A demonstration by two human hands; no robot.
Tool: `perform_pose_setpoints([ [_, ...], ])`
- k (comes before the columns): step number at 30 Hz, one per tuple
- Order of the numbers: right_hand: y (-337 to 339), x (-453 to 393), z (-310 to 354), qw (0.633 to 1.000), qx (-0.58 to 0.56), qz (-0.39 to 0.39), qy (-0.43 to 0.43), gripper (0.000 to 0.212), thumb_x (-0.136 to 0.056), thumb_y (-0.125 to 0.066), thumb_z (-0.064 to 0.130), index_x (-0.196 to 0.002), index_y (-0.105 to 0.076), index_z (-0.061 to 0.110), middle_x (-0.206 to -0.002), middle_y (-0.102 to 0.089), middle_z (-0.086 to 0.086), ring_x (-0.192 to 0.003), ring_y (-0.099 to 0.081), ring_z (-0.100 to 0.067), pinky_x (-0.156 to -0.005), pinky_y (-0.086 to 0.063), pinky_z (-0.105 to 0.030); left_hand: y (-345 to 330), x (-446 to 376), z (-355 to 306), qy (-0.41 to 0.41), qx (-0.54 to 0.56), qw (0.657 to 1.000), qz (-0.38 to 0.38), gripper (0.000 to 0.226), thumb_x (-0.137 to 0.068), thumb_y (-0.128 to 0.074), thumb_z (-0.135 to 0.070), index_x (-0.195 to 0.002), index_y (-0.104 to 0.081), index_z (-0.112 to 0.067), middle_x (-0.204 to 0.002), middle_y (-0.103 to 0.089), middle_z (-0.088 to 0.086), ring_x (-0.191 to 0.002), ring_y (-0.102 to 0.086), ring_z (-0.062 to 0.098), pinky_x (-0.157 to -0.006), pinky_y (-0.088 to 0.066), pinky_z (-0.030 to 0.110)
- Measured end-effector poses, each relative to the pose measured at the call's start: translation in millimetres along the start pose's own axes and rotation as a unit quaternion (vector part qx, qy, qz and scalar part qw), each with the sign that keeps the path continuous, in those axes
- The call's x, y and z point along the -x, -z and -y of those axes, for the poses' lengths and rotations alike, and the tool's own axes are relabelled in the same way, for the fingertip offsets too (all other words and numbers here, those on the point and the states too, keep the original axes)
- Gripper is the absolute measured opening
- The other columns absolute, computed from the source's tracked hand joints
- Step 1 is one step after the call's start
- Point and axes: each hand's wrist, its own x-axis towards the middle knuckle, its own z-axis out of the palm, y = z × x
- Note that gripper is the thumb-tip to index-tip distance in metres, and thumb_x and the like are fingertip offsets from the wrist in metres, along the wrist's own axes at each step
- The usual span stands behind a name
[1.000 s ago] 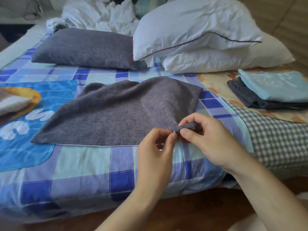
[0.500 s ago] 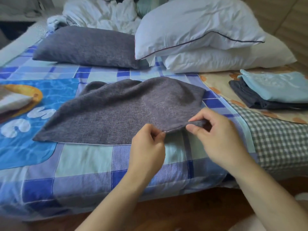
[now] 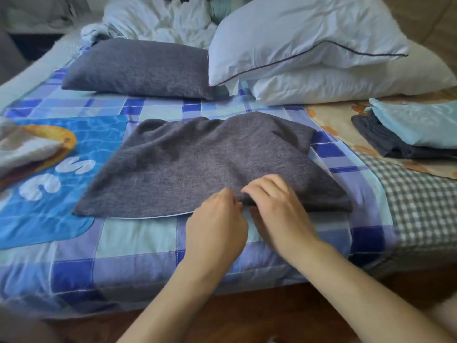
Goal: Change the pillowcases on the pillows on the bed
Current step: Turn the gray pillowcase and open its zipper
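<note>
Bed with blue checked sheet [image 3: 138, 243], flat grey pillowcase [image 3: 197, 164] lying mid-bed, near edge pinched by both hands side by side, left hand [image 3: 217, 226] fingers curled on hem, right hand [image 3: 277, 209] fingers curled gripping fabric, grey pillow [image 3: 138, 68] and two white pillows [image 3: 309, 53] behind, folded linens [image 3: 408, 134] at right.

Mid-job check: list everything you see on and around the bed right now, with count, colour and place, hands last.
empty pillowcase: 1, grey, flat at mid-bed near the front edge
covered pillow: 1, grey, back left
bare pillows: 2, white, stacked at back right
crumpled bedding: 1 heap, white, behind the pillows
folded linens: 2, light blue on dark grey, right side
checked sheet: 1, blue, covers the bed
printed cloth: 1, blue with white letters, left
left hand: 1, pinching the pillowcase's near edge
right hand: 1, gripping the same edge beside it
</note>
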Motion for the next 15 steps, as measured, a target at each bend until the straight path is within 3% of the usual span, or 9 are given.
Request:
perform_pose_setpoints([
  [3,-17,-7,1,1.000,-0.007,-0.029,0.004,0.011,-0.089,-0.064,0.006,-0.098,-0.064,0.013,-0.084,-0.061,-0.001,-0.079,-0.054,-0.024,-0.072,-0.048,-0.041,5,-1,3,0.023,0.040,0.999,-0.014,0.018,-0.102,-0.044,-0.031,-0.087,-0.046,-0.022,-0.084,-0.060,-0.003,-0.078,-0.051,0.026,-0.065,-0.037,0.039],
  [6,-16,-12,3,0.998,0.014,-0.040,0.050,0.006,-0.092,-0.063,0.009,-0.095,-0.065,0.014,-0.071,-0.055,0.000,-0.067,-0.053,-0.024,-0.065,-0.045,-0.037,8,-10,19,0.077,0.095,0.993,-0.006,0.021,-0.099,-0.050,-0.033,-0.081,-0.046,-0.023,-0.080,-0.061,-0.001,-0.078,-0.055,0.027,-0.067,-0.043,0.042],
  [10,-15,-16,-8,0.997,0.032,-0.026,0.059,0.014,-0.096,-0.062,0.024,-0.084,-0.062,0.018,-0.068,-0.054,0.003,-0.065,-0.054,-0.022,-0.064,-0.046,-0.038,7,-17,34,0.105,0.099,0.989,0.015,0.020,-0.097,-0.052,-0.032,-0.080,-0.048,-0.022,-0.080,-0.062,-0.001,-0.078,-0.057,0.026,-0.070,-0.047,0.043],
  [15,-10,-18,-12,0.997,-0.014,-0.070,0.038,0.011,-0.093,-0.065,0.022,-0.085,-0.066,0.014,-0.073,-0.063,0.001,-0.068,-0.059,-0.024,-0.064,-0.048,-0.040,25,-25,60,0.123,0.026,0.992,0.020,0.020,-0.097,-0.053,-0.032,-0.081,-0.048,-0.020,-0.085,-0.063,0.002,-0.083,-0.058,0.030,-0.067,-0.042,0.039],
])
